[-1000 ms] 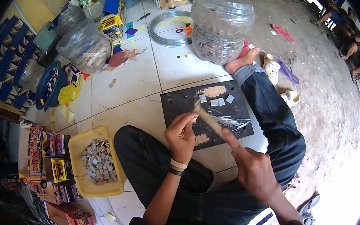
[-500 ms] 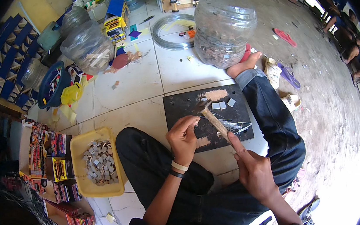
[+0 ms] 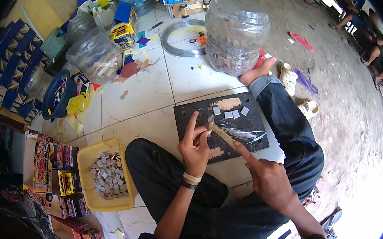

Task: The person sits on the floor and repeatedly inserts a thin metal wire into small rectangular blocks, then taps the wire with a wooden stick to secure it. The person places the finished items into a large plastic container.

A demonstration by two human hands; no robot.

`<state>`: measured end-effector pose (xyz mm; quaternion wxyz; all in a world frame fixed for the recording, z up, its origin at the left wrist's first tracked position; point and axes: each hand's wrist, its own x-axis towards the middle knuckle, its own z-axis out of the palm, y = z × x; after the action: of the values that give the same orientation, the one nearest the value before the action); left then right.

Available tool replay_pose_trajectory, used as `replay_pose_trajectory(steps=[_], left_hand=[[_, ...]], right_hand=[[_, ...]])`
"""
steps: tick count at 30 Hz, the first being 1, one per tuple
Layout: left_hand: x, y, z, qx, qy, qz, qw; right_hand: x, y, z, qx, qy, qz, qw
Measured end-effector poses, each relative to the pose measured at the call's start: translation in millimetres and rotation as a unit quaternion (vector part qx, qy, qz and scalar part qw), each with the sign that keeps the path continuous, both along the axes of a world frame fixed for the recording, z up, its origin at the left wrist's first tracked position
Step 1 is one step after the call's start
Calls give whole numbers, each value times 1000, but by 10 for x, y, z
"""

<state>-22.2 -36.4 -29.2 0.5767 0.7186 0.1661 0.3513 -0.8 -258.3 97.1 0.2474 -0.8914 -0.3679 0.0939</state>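
Note:
My right hand (image 3: 272, 181) is closed around the wooden handle of a hammer (image 3: 222, 135), its index finger stretched along the handle. The hammer head is low over a black plate (image 3: 186, 115), right beside my left fingertips. My left hand (image 3: 195, 149) rests at the plate's left side, index finger raised, thumb and other fingers bent together; what they pinch is too small or hidden to tell. A bundle of thin metal wires (image 3: 244, 134) lies on the plate under the hammer handle. Several small grey-topped square pieces (image 3: 235, 114) sit near the plate's far edge.
Left of my folded leg stands a yellow tray (image 3: 128, 172) of small square pieces. Boxes with colourful printed sides (image 3: 42, 163) stand farther left. Beyond the plate are a wire coil (image 3: 165, 43) and a large clear plastic container (image 3: 237, 35). Sandals (image 3: 309, 109) lie right; people sit far right.
The hammer head has come down and slightly left, toward my left fingertips. My left index finger has lifted and straightened, while the thumb stays bent near the plate.

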Motion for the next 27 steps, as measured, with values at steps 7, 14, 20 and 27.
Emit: replay_pose_trajectory(steps=[7,14,20,27], left_hand=[[14,11,-34,-12,-9,-4,1000],[20,-26,-25,-5,-18,-4,1000],[-10,-34,-30,-9,30,5,999],[14,-17,58,-6,-37,3,999]], right_hand=[[43,-27,-62,9,18,7,1000],[55,-26,71,87,-7,-42,995],[186,13,230,17,8,35,999],[71,-151,30,84,-6,-10,996]])
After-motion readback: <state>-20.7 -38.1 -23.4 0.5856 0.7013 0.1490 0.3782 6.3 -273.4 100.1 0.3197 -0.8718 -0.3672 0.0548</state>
